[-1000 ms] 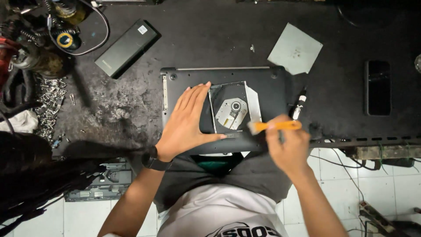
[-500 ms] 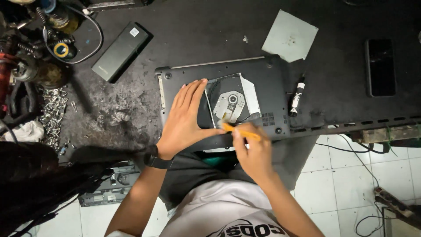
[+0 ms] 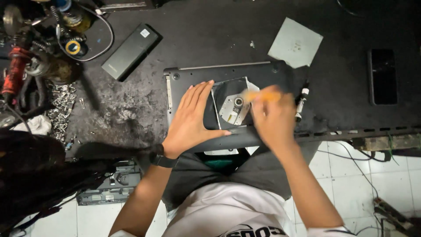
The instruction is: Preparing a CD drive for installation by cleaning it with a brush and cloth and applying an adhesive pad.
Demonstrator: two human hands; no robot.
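workbench point(image 3: 228, 39) | laptop point(image 3: 263, 72) | battery point(image 3: 130, 51) | phone point(image 3: 383, 76) | grey sheet point(image 3: 295, 42)

Left hand point(image 3: 193, 118) flat, fingers spread, on the upturned laptop point(image 3: 228, 103), thumb along its near edge, just left of the open optical-drive bay point(image 3: 231, 105). Right hand point(image 3: 274, 118), motion-blurred, grips an orange tool point(image 3: 262, 95) over the bay's disc hub. On the dark bench point(image 3: 210, 39): black battery pack point(image 3: 130, 50) upper left, grey square sheet point(image 3: 295, 43) upper right, phone point(image 3: 383, 76) far right, small pen-like tool point(image 3: 301, 102) beside the laptop.
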